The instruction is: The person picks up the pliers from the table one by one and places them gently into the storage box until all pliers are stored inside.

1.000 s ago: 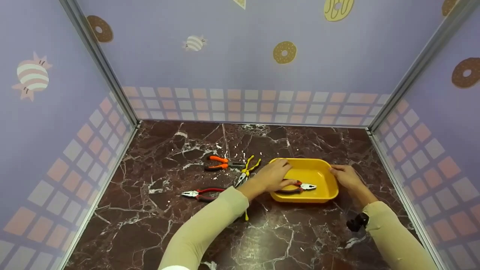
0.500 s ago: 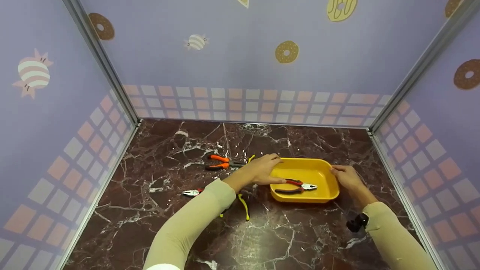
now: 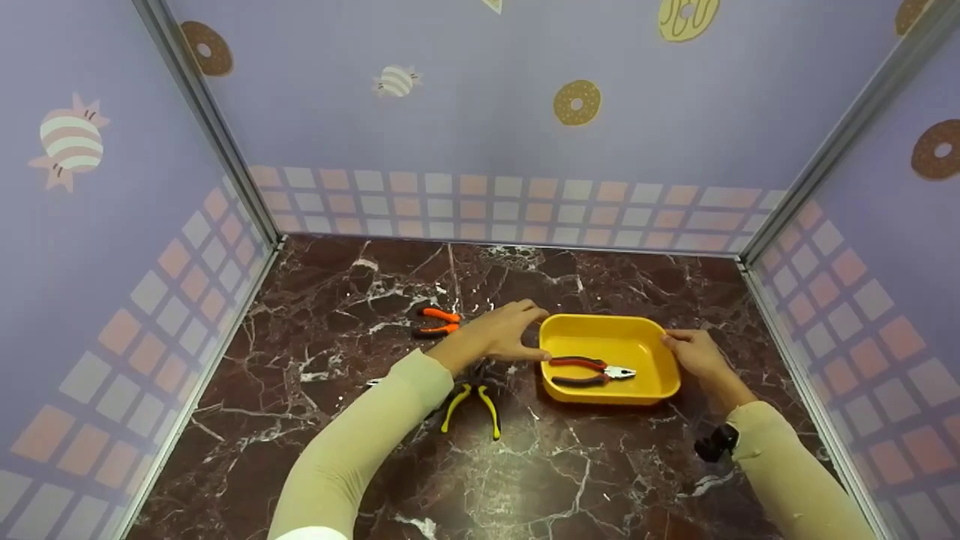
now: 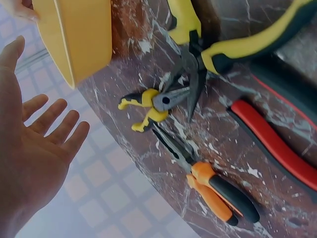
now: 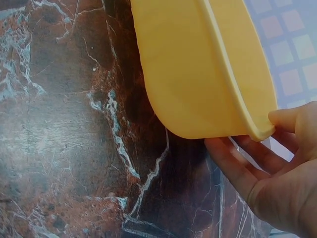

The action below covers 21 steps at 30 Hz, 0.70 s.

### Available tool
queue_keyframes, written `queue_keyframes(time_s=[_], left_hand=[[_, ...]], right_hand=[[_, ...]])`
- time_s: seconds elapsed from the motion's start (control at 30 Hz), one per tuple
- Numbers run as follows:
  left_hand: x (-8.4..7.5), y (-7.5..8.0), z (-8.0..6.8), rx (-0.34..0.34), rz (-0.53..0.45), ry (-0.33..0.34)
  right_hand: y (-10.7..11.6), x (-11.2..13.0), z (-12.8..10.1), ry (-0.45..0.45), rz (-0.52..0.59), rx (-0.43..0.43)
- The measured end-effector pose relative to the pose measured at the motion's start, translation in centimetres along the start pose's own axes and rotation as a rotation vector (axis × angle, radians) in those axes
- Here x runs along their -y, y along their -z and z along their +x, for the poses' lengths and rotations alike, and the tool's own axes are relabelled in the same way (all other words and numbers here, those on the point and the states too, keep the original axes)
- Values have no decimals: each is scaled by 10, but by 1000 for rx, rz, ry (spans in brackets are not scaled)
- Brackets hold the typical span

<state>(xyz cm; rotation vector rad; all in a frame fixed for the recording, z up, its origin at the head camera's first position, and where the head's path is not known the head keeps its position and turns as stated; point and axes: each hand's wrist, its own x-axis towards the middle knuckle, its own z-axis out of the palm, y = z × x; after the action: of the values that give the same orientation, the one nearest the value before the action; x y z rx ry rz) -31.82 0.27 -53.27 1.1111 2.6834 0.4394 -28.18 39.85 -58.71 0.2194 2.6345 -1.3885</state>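
Holding the yellow tray (image 3: pixel 660 379) by its right rim, right hand (image 3: pixel 694 354) has thumb on top, fingers curled under. Left hand (image 3: pixel 501 334) hovers w/ grip apart, fingers straight, empty, just left of tray. Red pliers (image 3: pixel 589 370) lie inside tray; orange pliers (image 3: pixel 435 322) and yellow pliers (image 3: pixel 471 401) on bench left of tray.

The head camera looks forward and down from above onto the marble tabletop (image 3: pixel 360 465), taking in both hands. The left wrist camera sits close behind the left hand (image 4: pixel 29 163), facing the yellow tray (image 4: pixel 79 34). The right wrist camera views the same tray's outer wall from close below the right hand (image 5: pixel 277 183).
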Motion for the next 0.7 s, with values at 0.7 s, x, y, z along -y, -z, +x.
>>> queue_keyframes(time_s=[0.7], left_hand=[[33,39,-19,-4,134,61]], right_hand=[[-2,-2,1,-65,42,7]])
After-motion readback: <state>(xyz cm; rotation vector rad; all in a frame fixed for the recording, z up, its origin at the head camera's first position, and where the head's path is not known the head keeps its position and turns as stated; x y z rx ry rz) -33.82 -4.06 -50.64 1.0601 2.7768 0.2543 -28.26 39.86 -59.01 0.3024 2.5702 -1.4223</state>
